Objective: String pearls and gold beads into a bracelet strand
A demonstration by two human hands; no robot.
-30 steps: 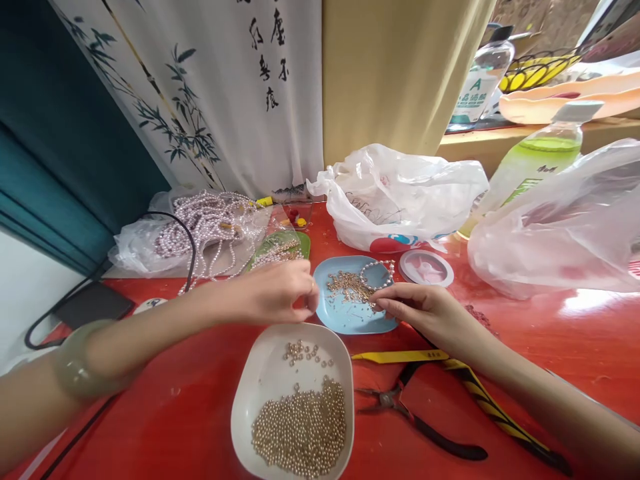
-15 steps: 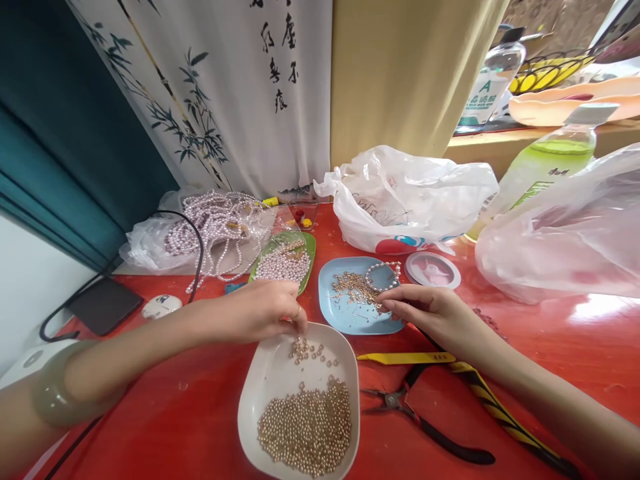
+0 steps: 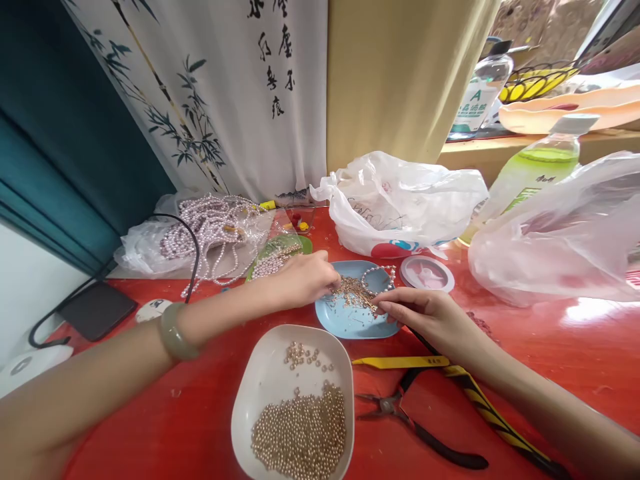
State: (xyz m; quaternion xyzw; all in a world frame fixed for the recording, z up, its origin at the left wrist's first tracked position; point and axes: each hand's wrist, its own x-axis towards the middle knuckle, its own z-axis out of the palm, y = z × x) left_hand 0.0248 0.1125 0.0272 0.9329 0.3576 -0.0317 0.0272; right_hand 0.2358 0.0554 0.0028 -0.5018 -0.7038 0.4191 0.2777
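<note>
My left hand (image 3: pixel 313 275) reaches over the left rim of a blue plate (image 3: pixel 345 325), its fingers closed in a pinch by a pile of small gold pins (image 3: pixel 353 291). Whatever is between those fingertips is hidden. My right hand (image 3: pixel 425 312) is at the plate's right side, thumb and index finger pinched together beside the pins; what they grip is too small to name. A loop of pearl beads (image 3: pixel 379 269) lies on the plate just behind the right fingertips. In front stands a white tray (image 3: pixel 270 350) with many gold beads (image 3: pixel 300 433) and several larger beads (image 3: pixel 300 353).
Pliers (image 3: pixel 390 405) and yellow tweezers (image 3: pixel 400 362) lie right of the white tray. Behind are a green plate (image 3: pixel 306 244) of beads, strings of pearls (image 3: pixel 205 227), a white plastic bag (image 3: pixel 400 193), a round lidded box (image 3: pixel 427 273) and a drink bottle (image 3: pixel 540 163).
My left hand has moved from the white tray's far edge, right and away from me, to the blue plate. My right hand stays pinched at the plate; the view has shifted slightly.
</note>
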